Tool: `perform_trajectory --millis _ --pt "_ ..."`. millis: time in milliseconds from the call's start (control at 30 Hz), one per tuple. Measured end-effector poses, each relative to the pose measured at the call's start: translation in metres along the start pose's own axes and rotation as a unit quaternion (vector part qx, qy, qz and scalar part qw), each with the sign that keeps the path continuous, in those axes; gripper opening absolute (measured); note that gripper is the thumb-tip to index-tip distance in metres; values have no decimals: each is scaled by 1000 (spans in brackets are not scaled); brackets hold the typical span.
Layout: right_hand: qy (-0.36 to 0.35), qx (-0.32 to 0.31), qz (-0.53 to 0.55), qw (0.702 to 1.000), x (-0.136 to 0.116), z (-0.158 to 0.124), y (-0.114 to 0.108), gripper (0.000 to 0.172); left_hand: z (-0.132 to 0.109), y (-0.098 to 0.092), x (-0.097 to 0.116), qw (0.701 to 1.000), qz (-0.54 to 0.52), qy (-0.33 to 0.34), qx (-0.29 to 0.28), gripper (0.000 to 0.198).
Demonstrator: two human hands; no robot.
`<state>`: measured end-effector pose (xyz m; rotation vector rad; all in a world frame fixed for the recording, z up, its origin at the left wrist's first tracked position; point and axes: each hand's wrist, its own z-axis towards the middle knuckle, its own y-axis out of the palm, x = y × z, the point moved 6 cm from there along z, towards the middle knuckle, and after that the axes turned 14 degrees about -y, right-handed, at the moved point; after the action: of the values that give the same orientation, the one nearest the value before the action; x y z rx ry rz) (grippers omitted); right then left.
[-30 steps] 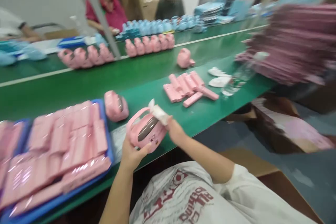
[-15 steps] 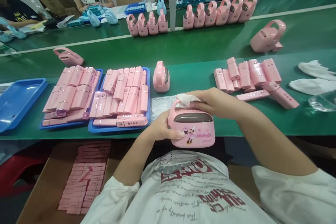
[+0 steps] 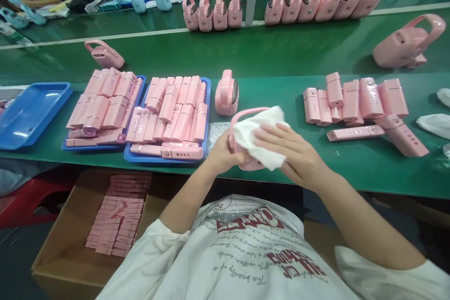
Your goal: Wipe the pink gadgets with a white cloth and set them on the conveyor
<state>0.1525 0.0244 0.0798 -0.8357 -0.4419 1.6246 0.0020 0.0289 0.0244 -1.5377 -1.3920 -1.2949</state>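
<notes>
My left hand (image 3: 225, 152) grips the left side of a pink rounded device with a carrying handle (image 3: 248, 113), held just over the table's front edge. Flat against the device's front lies a white cloth (image 3: 258, 133), which covers most of that face. My right hand (image 3: 291, 150) presses on the cloth with its fingers stretched across it, holding it to the device. Just behind stands a similar pink device (image 3: 227, 93), upright on the table. A piece of clear bubble wrap (image 3: 215, 136) lies beside my left hand.
Two blue trays (image 3: 207, 117) of pink oblong pieces stand left, beside another blue tray (image 3: 31, 117). More pink pieces (image 3: 351, 98) lie right. Rows of pink devices (image 3: 220, 14) line the back. A cardboard box (image 3: 66, 229) of pink pieces sits below the table. Co-workers sit opposite.
My right hand has brought the cloth from the device's top down over its front, hiding the printed picture. The view has shifted, so the table contents sit higher in the picture.
</notes>
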Motion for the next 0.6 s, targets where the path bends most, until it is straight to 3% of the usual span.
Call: perform_trajectory --millis 133,267,367,500,600 --pt "78 181 -24 980 0 -29 1 52 -11 4 8 994 -33 107 5 73" --pt "17 168 -110 979 -14 -34 20 51 -19 5 10 986 -12 150 74 74" --pt "94 235 -50 966 -2 -42 27 49 -22 4 11 979 10 167 116 71" --pt "293 381 84 873 18 -62 40 61 -19 7 5 984 -39 165 51 77" --pt "376 400 118 827 20 -68 46 73 -11 8 -4 986 -124 115 3 79"
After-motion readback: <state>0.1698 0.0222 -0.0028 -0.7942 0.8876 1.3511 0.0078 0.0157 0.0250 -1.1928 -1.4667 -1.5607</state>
